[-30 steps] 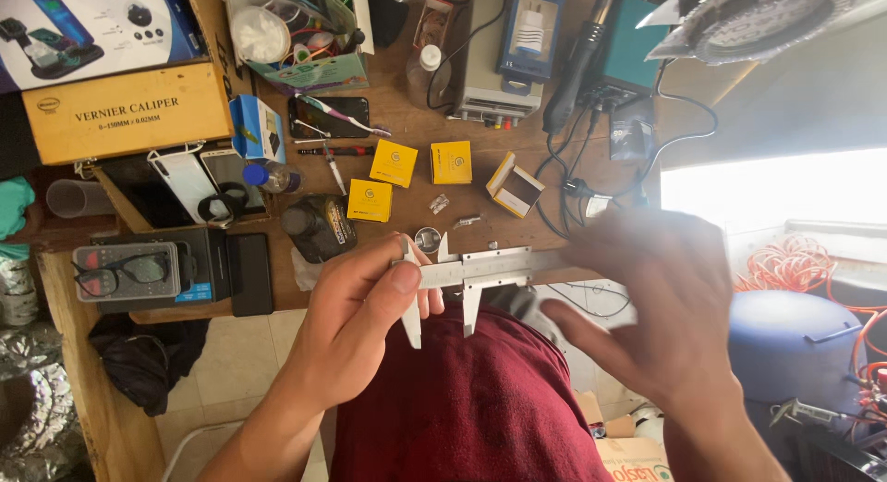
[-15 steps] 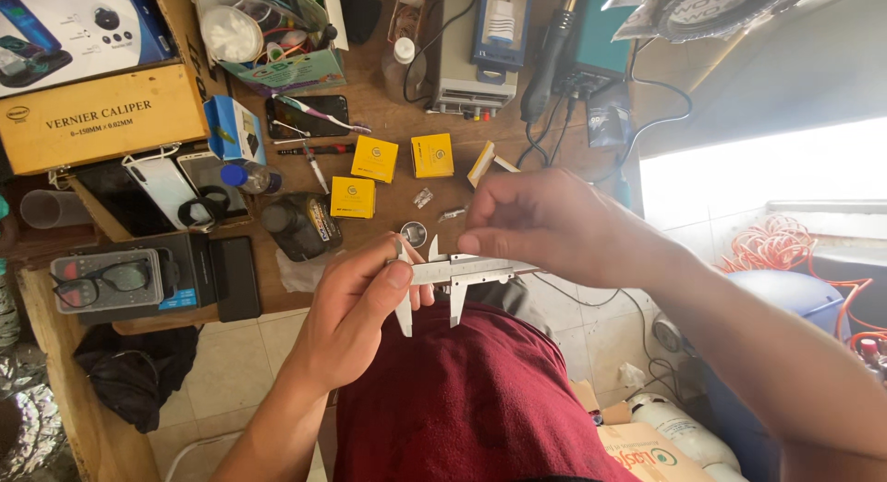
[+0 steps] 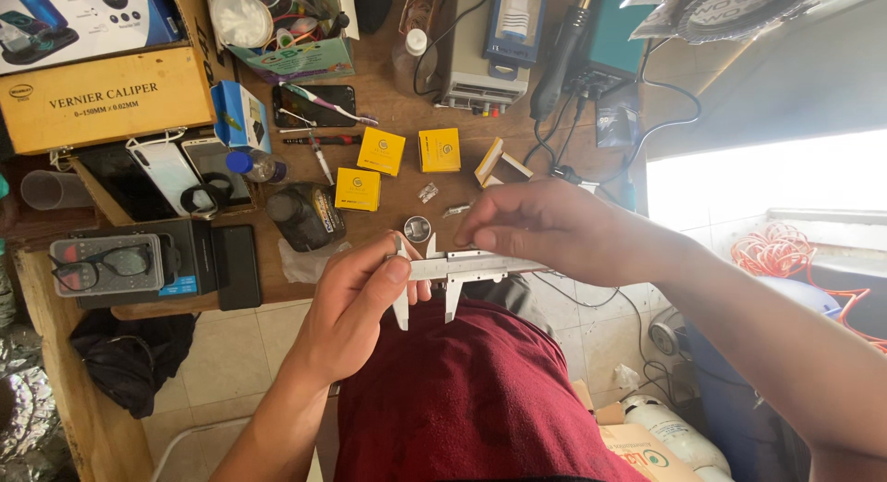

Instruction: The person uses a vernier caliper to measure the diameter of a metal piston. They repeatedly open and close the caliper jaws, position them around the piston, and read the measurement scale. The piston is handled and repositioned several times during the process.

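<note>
While the person is holding a metal caliper level above the lap, just in front of the table edge, the left hand is closing its grip around the jaw end, with the thumb lying along the beam and the two long jaws pointing down toward the red shirt. The right hand is pinching the beam from above, its fingertips resting near the sliding part; whether they are pressing the thumb wheel cannot be told. The jaws are standing a small way apart, with nothing visible between them.

For a good reading, the left hand is best kept steady as the anchor, while the right does the sliding with light pressure only, so that the beam is not tilting or twisting. Keeping the scale turned toward the eyes and the jaws square would seem to matter most; a hard squeeze would likely skew the measure.

On the table beyond are lying three small yellow boxes, a small round metal part, a dark jar, a pair of glasses on a black case, and a long yellow box.
</note>
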